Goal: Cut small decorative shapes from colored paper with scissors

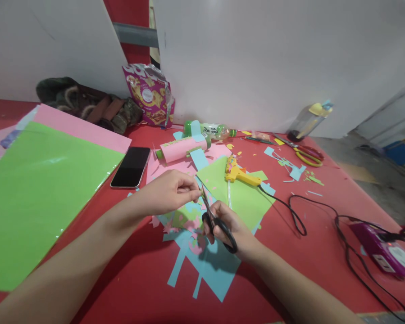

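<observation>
My right hand [234, 227] grips a pair of black-handled scissors [226, 231], fingers in the loops, blades pointing up and away. Close to the blade tips, my left hand [175, 191] is closed in a pinch. A tiny greenish bit shows at its fingertips, too small to name surely. Below both hands lie blue paper [219, 274], green paper [256, 207] and small pink paper scraps [196, 244]. A yellow glue gun [241, 175] rests on the green sheet, its clear glue stick pointing toward me. Beyond my left hand lies a pink paper-wrapped roll [182, 149].
Left are a phone [130, 167] and large green sheets [50, 193]. A snack bag [151, 96], green bottle [212, 130] and clear yellow-lidded bottle [308, 120] line the back. Right are larger scissors [305, 153], a black cord [290, 209] and a purple box [384, 249].
</observation>
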Action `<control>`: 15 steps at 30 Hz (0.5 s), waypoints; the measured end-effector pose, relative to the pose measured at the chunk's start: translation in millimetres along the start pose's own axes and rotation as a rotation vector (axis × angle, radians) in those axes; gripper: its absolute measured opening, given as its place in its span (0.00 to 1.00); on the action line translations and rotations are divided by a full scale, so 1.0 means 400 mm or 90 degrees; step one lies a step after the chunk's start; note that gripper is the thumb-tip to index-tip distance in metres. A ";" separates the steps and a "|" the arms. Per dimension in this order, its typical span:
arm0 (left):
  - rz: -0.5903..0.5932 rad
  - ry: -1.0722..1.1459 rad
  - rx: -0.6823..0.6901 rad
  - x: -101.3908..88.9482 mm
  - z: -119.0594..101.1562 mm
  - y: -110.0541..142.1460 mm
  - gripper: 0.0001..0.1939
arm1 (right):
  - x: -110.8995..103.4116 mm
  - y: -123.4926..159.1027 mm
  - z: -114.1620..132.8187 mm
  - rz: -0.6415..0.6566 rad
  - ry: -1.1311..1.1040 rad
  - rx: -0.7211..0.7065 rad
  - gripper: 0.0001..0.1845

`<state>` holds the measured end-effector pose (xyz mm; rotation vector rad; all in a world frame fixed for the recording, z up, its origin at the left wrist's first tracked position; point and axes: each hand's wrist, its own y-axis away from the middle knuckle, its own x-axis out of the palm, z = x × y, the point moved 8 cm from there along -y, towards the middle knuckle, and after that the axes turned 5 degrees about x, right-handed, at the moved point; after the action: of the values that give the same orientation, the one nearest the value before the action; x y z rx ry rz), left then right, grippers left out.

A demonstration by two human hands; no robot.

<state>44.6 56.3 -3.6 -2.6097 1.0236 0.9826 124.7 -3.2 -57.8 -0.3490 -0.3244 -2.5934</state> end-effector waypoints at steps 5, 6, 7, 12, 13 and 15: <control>-0.002 0.003 -0.003 -0.001 -0.001 0.001 0.14 | 0.000 0.000 0.001 -0.005 -0.004 -0.003 0.24; -0.004 0.003 -0.003 -0.002 -0.001 0.001 0.14 | -0.001 0.000 0.001 -0.006 -0.004 -0.001 0.24; -0.005 0.003 -0.002 -0.002 -0.001 0.001 0.13 | -0.002 0.001 0.000 -0.008 -0.004 0.001 0.24; -0.002 0.018 -0.006 -0.001 0.003 0.000 0.13 | -0.001 0.000 0.000 -0.006 -0.005 0.005 0.24; 0.000 0.020 -0.007 0.000 0.003 -0.001 0.13 | -0.002 0.000 0.000 -0.007 -0.008 0.004 0.24; 0.003 0.024 -0.008 0.001 0.004 -0.001 0.13 | -0.003 0.000 -0.001 -0.007 -0.013 0.001 0.24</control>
<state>44.4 57.0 -5.1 -2.6463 1.0361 0.9475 125.6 -2.7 -58.4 -0.3743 -0.3369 -2.6024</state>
